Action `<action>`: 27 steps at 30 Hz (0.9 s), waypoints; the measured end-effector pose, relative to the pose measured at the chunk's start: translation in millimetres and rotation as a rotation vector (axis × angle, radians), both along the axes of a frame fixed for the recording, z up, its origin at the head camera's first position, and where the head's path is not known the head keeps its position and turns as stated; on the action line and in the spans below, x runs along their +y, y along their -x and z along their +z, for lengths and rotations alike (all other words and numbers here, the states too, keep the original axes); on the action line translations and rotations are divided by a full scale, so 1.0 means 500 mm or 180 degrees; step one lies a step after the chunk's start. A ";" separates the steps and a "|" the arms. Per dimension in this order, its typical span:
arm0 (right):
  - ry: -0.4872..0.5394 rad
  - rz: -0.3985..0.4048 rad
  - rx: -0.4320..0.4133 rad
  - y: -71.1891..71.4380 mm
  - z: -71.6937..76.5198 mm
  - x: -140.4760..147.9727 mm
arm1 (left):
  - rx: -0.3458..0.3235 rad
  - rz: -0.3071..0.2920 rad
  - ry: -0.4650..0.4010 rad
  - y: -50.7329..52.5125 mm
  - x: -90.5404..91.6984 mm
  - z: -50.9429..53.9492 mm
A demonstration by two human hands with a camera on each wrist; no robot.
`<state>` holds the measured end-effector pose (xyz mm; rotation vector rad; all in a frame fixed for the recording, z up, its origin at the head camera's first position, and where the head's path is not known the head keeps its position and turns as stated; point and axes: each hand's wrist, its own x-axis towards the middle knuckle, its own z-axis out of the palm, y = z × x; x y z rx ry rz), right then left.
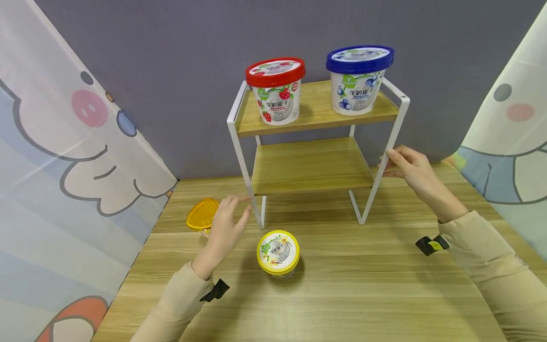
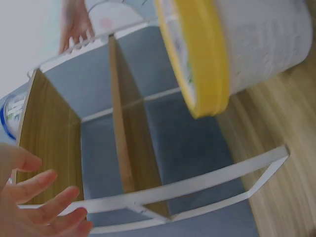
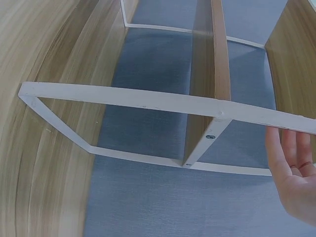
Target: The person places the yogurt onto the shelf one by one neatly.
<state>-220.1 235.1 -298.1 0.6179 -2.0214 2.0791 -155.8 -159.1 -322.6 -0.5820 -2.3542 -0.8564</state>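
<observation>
1. A two-tier rack of pale wood boards and white metal frame stands toward the back edge of a wood-grain desk, midway between the side edges.

2. A person's right hand grasps the rack's right front post below the upper board, thumb in front and fingers reaching behind; how firmly cannot be told.

3. A left hand, released and holding nothing, spreads its fingers beside the left front post; whether a fingertip touches the metal cannot be told.

4. A white tub with a yellow lid sits upright on the desk, before the rack's front edge and near its left front foot.

5. Just beyond the left hand, toward the desk's back left corner, a clear orange-yellow lid shows, what lies beneath it partly hidden by the hand.

6. On the upper board, a white strawberry tub with a red lid stands near the left edge, and a white blueberry tub with a blue lid near the right.

7. Curtains printed with cartoon animals flank a plain grey-blue backdrop behind the desk.
</observation>
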 end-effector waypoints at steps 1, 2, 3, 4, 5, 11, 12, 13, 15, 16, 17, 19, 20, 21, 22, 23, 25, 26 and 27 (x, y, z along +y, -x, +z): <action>-0.0001 0.0006 -0.0005 0.000 0.000 0.000 | 0.0006 -0.0084 0.0077 -0.004 0.002 -0.005; 0.0001 0.0014 -0.0010 0.001 0.000 0.000 | 0.0016 -0.0159 0.0168 -0.007 0.003 -0.010; -0.0003 0.0017 -0.0010 0.001 0.000 0.001 | 0.0024 -0.0233 0.0273 -0.010 0.005 -0.014; -0.0003 0.0023 -0.0008 0.001 0.000 0.001 | 0.0033 -0.0315 0.0377 -0.012 0.006 -0.018; -0.0002 0.0027 -0.0007 0.001 0.001 0.001 | 0.0037 -0.0390 0.0493 -0.014 0.007 -0.022; -0.0064 -0.0005 0.0005 0.001 0.002 0.001 | -0.0157 -0.0762 0.1018 -0.026 0.014 -0.040; -0.0078 -0.0002 0.0007 0.002 0.002 0.001 | -0.0215 -0.0800 0.1078 -0.028 0.015 -0.043; -0.0103 -0.0016 0.0007 0.002 0.002 0.000 | -0.0270 -0.0840 0.1134 -0.030 0.016 -0.046; -0.0106 -0.0003 0.0008 0.002 0.003 0.000 | -0.0355 -0.0919 0.1239 -0.032 0.019 -0.052; -0.0125 -0.0015 0.0008 0.002 0.003 0.000 | -0.0395 -0.0945 0.1294 -0.033 0.021 -0.055; -0.0103 0.0011 0.0009 0.003 0.003 0.000 | -0.0439 -0.0968 0.1347 -0.034 0.022 -0.058; -0.0088 0.0041 0.0003 0.002 0.003 0.000 | -0.0532 -0.1013 0.1427 -0.035 0.024 -0.064; -0.0072 0.0063 0.0001 0.002 0.003 0.000 | -0.0602 -0.1015 0.1474 -0.036 0.025 -0.067; -0.0074 0.0060 -0.0004 0.002 0.003 0.001 | -0.0675 -0.1014 0.1522 -0.037 0.026 -0.069; -0.0067 0.0072 -0.0008 0.001 0.003 0.001 | -0.0768 -0.1016 0.1561 -0.039 0.028 -0.072; -0.0047 0.0087 -0.0013 0.001 0.003 0.001 | -0.0841 -0.1017 0.1613 -0.039 0.029 -0.075; -0.0051 0.0071 -0.0020 0.001 0.002 0.001 | -0.0972 -0.1019 0.1707 -0.041 0.032 -0.080; -0.0049 0.0064 -0.0021 0.001 0.002 0.002 | -0.1023 -0.1015 0.1756 -0.041 0.033 -0.082; -0.0049 0.0057 -0.0021 0.001 0.002 0.002 | -0.1062 -0.1022 0.1783 -0.042 0.034 -0.084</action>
